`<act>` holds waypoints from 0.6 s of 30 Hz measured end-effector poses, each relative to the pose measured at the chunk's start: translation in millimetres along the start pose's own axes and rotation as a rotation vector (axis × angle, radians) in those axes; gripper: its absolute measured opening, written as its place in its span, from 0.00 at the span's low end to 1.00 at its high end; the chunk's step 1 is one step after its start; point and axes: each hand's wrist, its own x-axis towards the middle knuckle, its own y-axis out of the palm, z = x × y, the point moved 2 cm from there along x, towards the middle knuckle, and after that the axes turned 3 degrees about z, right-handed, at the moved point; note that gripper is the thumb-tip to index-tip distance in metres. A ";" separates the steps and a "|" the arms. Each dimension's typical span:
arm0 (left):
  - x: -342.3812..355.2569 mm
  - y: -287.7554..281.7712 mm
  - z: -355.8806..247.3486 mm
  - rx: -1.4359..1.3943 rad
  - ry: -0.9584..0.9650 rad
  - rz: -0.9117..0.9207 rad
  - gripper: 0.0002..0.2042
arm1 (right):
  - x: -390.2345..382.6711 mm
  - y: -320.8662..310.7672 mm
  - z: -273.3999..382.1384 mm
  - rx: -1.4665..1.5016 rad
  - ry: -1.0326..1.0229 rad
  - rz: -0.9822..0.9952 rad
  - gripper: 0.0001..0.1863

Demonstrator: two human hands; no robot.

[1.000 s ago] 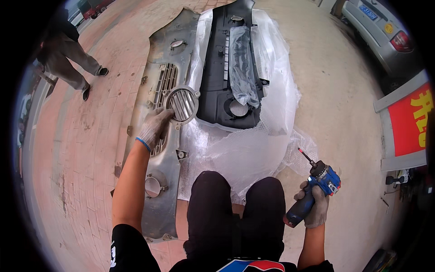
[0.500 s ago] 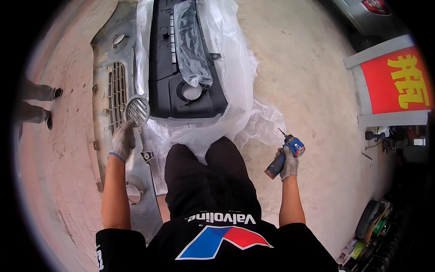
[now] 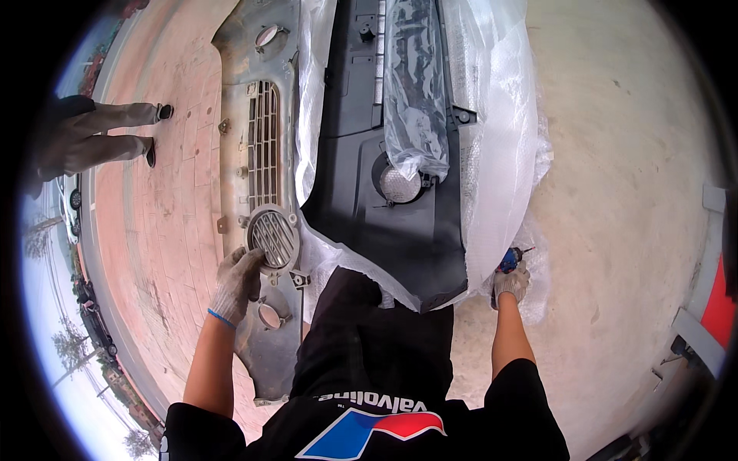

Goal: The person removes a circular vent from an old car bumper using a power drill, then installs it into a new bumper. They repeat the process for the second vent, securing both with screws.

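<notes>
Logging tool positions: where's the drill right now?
In the head view the drill is low on the right, gripped in the right hand, beside the plastic wrap at the near corner of the black bumper.

Single head-worn fisheye view, looking steeply down past the wearer's chest and forearms onto the ground [image 3: 615, 192]. Close range; both hands fall within frame. Edges curve; dark rim surrounds the picture.

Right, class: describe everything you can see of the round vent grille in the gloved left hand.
The round vent grille is grey, plastic-looking, with parallel slats inside a circular rim bearing small mounting tabs. It looks dusty. The gloved left hand grips its lower edge, holding it, face towards the camera, over the old grey bumper lying on the paving.
</notes>
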 end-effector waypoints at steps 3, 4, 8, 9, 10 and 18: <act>57.5 39.3 -25.2 0.186 -0.024 0.067 0.11 | 8.8 -64.9 41.0 0.619 -0.041 -0.161 0.25; 88.3 43.1 -23.5 0.267 0.040 0.135 0.12 | -1.9 -110.1 72.4 0.899 -0.062 -0.179 0.22; 178.2 105.6 -30.3 0.702 0.242 0.195 0.21 | -44.3 -168.6 257.8 1.056 -0.314 0.560 0.18; 197.0 110.8 -15.3 0.707 0.262 0.201 0.20 | -55.5 -158.1 299.9 0.970 -0.201 0.793 0.21; 215.0 123.4 -6.3 0.705 0.296 0.223 0.20 | -48.6 -122.5 322.7 0.858 -0.101 0.999 0.22; 206.5 100.8 0.3 0.622 0.081 0.353 0.20 | 49.1 -31.5 405.3 1.298 0.185 0.722 0.16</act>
